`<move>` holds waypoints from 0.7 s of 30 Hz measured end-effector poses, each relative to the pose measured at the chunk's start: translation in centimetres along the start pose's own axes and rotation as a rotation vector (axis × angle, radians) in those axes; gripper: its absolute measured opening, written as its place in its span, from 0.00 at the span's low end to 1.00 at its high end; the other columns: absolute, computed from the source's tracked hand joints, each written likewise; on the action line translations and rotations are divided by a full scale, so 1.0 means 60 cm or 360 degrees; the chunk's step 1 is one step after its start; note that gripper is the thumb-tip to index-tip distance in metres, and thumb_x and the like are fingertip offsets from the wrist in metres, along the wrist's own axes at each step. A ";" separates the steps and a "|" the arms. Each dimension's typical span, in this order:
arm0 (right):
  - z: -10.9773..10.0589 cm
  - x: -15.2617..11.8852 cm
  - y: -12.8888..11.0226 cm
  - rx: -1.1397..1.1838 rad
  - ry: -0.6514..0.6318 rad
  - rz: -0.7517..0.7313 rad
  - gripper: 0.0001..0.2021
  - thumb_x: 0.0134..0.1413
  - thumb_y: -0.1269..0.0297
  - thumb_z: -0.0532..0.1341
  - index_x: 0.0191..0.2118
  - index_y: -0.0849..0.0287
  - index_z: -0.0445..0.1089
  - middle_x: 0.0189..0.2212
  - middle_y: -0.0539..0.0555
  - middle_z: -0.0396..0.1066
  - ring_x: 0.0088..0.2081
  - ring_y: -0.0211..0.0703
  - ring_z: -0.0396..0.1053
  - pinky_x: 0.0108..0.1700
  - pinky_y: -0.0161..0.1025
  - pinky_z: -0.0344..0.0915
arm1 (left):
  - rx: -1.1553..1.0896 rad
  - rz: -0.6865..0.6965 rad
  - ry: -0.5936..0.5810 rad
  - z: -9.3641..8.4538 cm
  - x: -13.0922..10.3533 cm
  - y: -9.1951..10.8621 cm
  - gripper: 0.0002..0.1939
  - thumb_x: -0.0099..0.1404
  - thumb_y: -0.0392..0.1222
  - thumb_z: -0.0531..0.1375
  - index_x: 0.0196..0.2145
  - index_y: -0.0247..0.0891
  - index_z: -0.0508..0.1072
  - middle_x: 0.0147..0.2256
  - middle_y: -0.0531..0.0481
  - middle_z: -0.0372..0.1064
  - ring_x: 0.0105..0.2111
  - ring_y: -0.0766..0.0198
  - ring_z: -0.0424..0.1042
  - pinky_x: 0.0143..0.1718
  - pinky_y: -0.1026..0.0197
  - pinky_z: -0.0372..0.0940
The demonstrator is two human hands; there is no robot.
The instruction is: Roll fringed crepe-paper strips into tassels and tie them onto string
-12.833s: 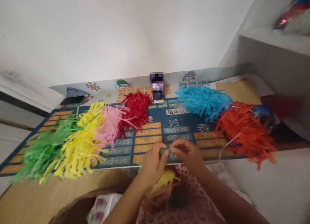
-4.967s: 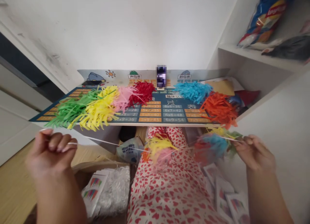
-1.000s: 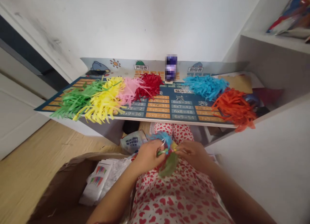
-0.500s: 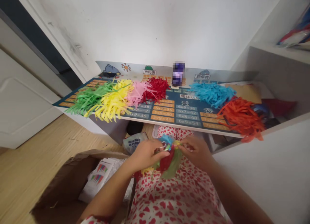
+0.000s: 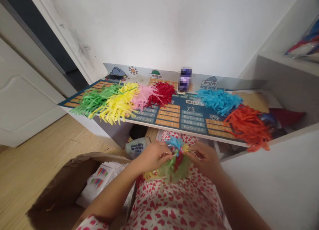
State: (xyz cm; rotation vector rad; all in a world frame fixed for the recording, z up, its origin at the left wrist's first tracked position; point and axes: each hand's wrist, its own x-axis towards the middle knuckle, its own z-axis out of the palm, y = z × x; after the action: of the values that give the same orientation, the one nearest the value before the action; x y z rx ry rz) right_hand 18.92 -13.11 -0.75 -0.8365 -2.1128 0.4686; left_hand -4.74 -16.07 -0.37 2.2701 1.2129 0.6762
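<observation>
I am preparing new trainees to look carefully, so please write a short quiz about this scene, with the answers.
1. Which pile lies between the green pile and the pink pile?
A) blue pile
B) yellow pile
C) orange pile

2. True or false: the left hand and the right hand are both at the multicoloured strips, above the lap.

3. Fill in: the open cardboard box stands on the person's ____ side.

Key: 1. B; 2. true; 3. left
</observation>
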 end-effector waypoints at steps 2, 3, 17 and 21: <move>-0.003 -0.002 0.002 0.0066 0.0002 -0.0018 0.02 0.57 0.67 0.62 0.34 0.56 0.73 0.27 0.51 0.71 0.28 0.38 0.69 0.32 0.34 0.64 | -0.0044 -0.0032 0.0018 -0.007 -0.001 0.006 0.09 0.67 0.38 0.57 0.29 0.37 0.72 0.27 0.53 0.66 0.29 0.66 0.65 0.32 0.64 0.55; -0.004 -0.004 0.003 0.0098 -0.0010 -0.0029 0.02 0.57 0.68 0.62 0.34 0.56 0.72 0.28 0.51 0.72 0.31 0.38 0.70 0.33 0.34 0.65 | -0.0066 -0.0046 0.0035 -0.010 -0.001 0.009 0.08 0.66 0.37 0.57 0.28 0.37 0.70 0.27 0.53 0.64 0.28 0.66 0.64 0.31 0.65 0.55; 0.016 -0.021 -0.001 0.0377 -0.0350 -0.0027 0.03 0.58 0.69 0.61 0.35 0.55 0.71 0.32 0.52 0.76 0.35 0.39 0.74 0.38 0.34 0.68 | -0.0503 -0.0312 0.0185 -0.009 0.012 0.017 0.09 0.65 0.42 0.54 0.27 0.38 0.65 0.24 0.56 0.64 0.24 0.68 0.61 0.28 0.65 0.56; 0.007 -0.021 -0.001 0.0351 -0.0280 0.0025 0.05 0.59 0.65 0.60 0.34 0.56 0.72 0.31 0.53 0.75 0.34 0.39 0.73 0.37 0.35 0.67 | -0.0635 -0.0403 0.0189 -0.016 0.005 0.007 0.11 0.66 0.45 0.54 0.28 0.38 0.65 0.23 0.56 0.66 0.24 0.68 0.63 0.28 0.65 0.57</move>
State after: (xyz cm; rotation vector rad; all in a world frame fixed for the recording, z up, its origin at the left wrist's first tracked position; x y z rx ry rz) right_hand 19.13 -14.06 -1.67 -0.7068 -2.1651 0.7931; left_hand -4.93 -15.86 0.71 1.7385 1.2617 0.8754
